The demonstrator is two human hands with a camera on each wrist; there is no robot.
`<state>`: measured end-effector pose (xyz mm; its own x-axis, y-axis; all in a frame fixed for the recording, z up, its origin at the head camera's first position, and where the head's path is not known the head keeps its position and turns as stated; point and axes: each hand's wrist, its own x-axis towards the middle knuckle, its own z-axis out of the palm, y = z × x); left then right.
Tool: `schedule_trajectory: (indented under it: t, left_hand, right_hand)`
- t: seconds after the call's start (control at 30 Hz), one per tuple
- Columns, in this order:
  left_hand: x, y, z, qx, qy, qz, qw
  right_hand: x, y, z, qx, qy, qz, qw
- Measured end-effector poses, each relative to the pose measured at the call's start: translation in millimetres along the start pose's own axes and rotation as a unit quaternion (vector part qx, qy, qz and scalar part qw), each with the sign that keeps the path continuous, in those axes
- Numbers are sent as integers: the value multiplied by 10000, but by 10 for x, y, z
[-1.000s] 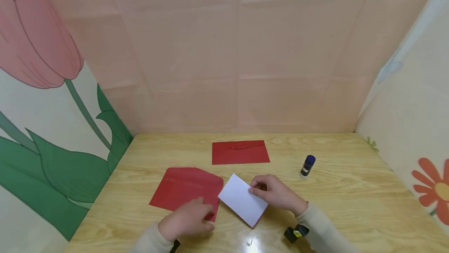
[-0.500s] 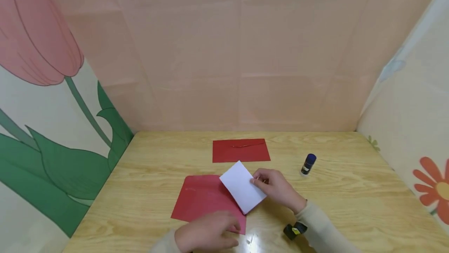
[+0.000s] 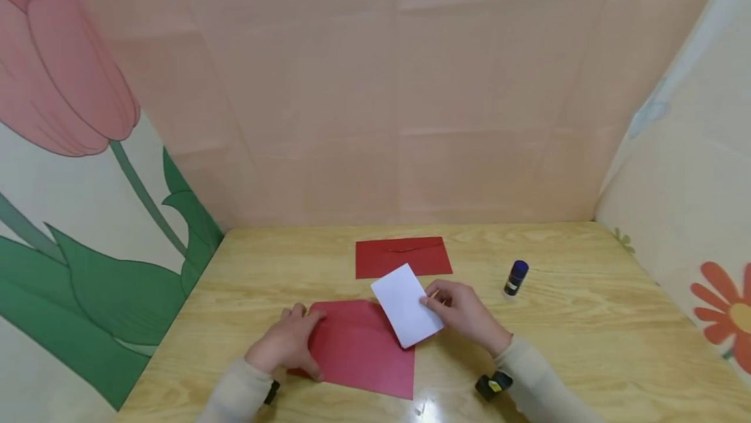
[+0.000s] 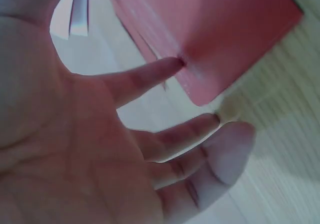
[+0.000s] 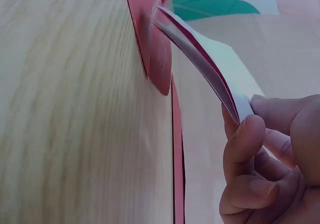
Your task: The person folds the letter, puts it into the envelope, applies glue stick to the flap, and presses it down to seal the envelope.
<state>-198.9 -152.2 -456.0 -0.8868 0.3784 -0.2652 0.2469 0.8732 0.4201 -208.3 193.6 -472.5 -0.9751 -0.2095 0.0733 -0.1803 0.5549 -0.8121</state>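
A red envelope (image 3: pixel 360 351) lies on the table with its opening side away from the person. At its left edge is my left hand (image 3: pixel 285 345), fingers spread and thumb apart. In the left wrist view, the index fingertip (image 4: pixel 172 65) touches the red paper (image 4: pixel 235 39), while the other fingers extend beyond its corner. My right hand (image 3: pixel 465 313) pinches a folded white card (image 3: pixel 407 306) by its right edge, between thumb and fingers. The right wrist view shows the card (image 5: pixel 220 59) slightly parted, with dark red inside. It is held tilted over the envelope's right side.
Another red envelope (image 3: pixel 405 259), flap folded down, lies further back on the wooden table (image 3: pixel 264 253). To the right stands a glue stick (image 3: pixel 515 278) with a dark blue cap. A pinkish sheet (image 3: pixel 399 84) hangs behind the table, with flower-patterned walls at both sides.
The red envelope has shifted right, under the card. My left hand followed it right, then swung to the envelope's left edge. The card has moved slightly away from the person, still pinched by my right hand.
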Motion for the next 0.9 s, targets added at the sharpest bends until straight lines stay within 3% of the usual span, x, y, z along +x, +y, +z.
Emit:
schedule_trajectory:
  t: [0.1,0.4,0.57,0.8,0.9]
  left_hand:
    - [28,15,27,-52,17,174,9998]
    - [47,124,79,-34,139,293,9995]
    - [39,203,166,61,222,568,9981]
    - [41,322,227,314,485,690,9959]
    - [21,374,257,490,778,839,9922]
  right_hand:
    - [11,-16,19,23,-76,-54,10000]
    - [30,-56,60,88,-172,-276,9994]
    - [36,-73,78,21,-32,-332,9994]
    - [55,-134,84,-290,245,-575,9976]
    - [51,-157,84,-579,254,-683,9957]
